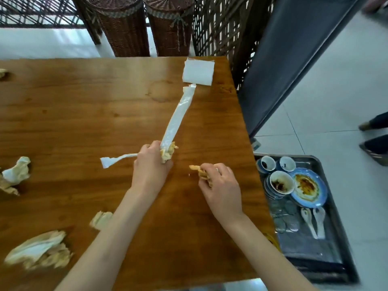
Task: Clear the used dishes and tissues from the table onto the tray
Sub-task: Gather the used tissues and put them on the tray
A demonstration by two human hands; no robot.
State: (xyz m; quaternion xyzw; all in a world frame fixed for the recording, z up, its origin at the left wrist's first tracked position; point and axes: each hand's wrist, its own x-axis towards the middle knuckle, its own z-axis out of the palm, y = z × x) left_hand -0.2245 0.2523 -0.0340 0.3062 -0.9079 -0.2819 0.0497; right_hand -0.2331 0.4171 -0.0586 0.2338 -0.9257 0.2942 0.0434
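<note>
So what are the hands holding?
Left hand grips a stained crumpled tissue and long white wrapper by its near end; right hand pinches another stained tissue.

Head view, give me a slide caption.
Both hands gather soiled tissues from wooden table; dishes already on tray.

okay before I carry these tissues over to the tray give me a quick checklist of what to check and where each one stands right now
1. Left hand grips its stained tissue and the long wrapper: ok.
2. Right hand grips a stained tissue: ok.
3. Bare space on the tray near the spoons: ok.
4. Path over the table edge to the tray: ok.
5. All tissues gathered: not ok; the folded white tissue and crumpled tissues at left remain.
6. Wrapper tail held securely: cannot tell.
</note>
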